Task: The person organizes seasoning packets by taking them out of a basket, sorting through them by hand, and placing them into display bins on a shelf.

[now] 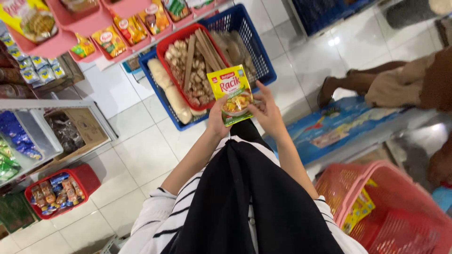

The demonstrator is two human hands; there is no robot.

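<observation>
Left hand [217,120] and right hand [267,110] jointly grip a yellow-green seasoning packet [233,94], fingers closed on its lower edges. Just beyond the grip: a red basket [165,49] of roots inside a blue basket [245,23].

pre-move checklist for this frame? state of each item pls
1. Packet held: ok. The yellow and green seasoning packet is up in front of the person.
2. Left hand grip: ok, it holds the packet's lower left edge.
3. Right hand grip: ok, its fingers touch the packet's right edge.
4. Packet sealed: cannot tell, only the front shows.
5. Space below: not ok. The red basket of roots and sticks sits in a blue basket right under the packet.
6. Shopping basket in reach: ok, beside the right arm, with a yellow pack inside.
</observation>
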